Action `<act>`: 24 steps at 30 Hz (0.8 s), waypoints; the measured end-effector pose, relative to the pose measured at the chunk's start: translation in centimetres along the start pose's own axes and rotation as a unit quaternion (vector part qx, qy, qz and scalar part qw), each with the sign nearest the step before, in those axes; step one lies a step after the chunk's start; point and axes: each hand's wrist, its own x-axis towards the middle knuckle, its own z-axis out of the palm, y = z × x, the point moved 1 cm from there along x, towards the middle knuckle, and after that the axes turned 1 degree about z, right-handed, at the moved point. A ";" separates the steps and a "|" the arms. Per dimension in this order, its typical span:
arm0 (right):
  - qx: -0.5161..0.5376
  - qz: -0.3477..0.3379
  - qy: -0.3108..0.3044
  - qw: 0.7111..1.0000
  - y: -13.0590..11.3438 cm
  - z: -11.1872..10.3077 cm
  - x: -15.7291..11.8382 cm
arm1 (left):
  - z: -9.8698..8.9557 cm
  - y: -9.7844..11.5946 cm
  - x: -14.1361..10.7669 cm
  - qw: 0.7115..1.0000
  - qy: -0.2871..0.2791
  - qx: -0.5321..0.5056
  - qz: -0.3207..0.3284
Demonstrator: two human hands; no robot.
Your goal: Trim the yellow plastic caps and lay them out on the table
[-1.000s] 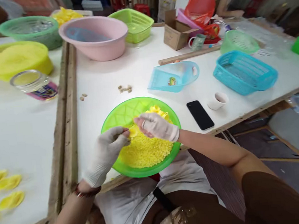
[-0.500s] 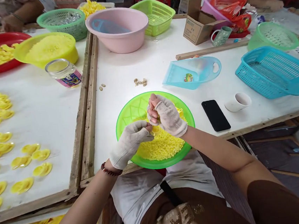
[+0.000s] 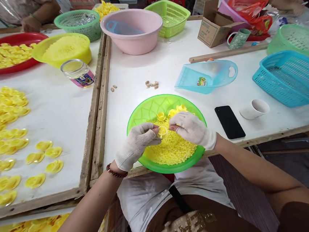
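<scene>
A small yellow cup-shaped piece (image 3: pixel 162 132) sits above the beads in the green tray (image 3: pixel 139 112), pinched between the thumb and fingers of the left hand (image 3: pixel 138 143). The right hand (image 3: pixel 192 128) is just beside it, fingers bent and tips close together; whether they grip anything cannot be told. Both hands wear pale gloves with bare fingertips. Below them, yellow beads (image 3: pixel 171 152) fill the tray's near part, with a finished-looking yellow piece (image 3: pixel 161 116) near its far side. Around the tray on the white tabletop (image 3: pixel 136 68) are a black phone (image 3: pixel 229 122) and a white cup (image 3: pixel 253 109) to the right, a translucent blue scoop (image 3: pixel 208 78) beyond, and, farther back, a pink basin (image 3: pixel 135 41). Leftward, across wooden edging (image 3: pixel 98 99), many yellow pieces (image 3: pixel 5 145) lie spread near a clear jar (image 3: pixel 78 74).
</scene>
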 end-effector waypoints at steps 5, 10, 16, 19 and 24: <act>-0.055 -0.115 0.022 0.992 -0.1 0.6 0.3 | 0.6 -0.3 0.3 0.999 -0.012 0.051 0.016; 0.019 -0.120 0.024 0.992 -1.0 0.7 1.3 | 0.2 0.2 -0.6 0.999 0.001 0.026 0.025; -0.120 -0.085 -0.025 0.989 0.7 0.4 3.9 | -4.9 2.0 -4.2 0.970 0.159 0.167 0.084; -0.300 -0.051 -0.126 0.944 1.9 1.9 5.7 | -10.2 1.8 -6.4 0.875 0.289 0.375 0.098; -0.452 -0.016 -0.197 0.870 2.8 4.1 7.4 | -19.1 -0.3 -9.6 0.745 0.371 0.553 -0.024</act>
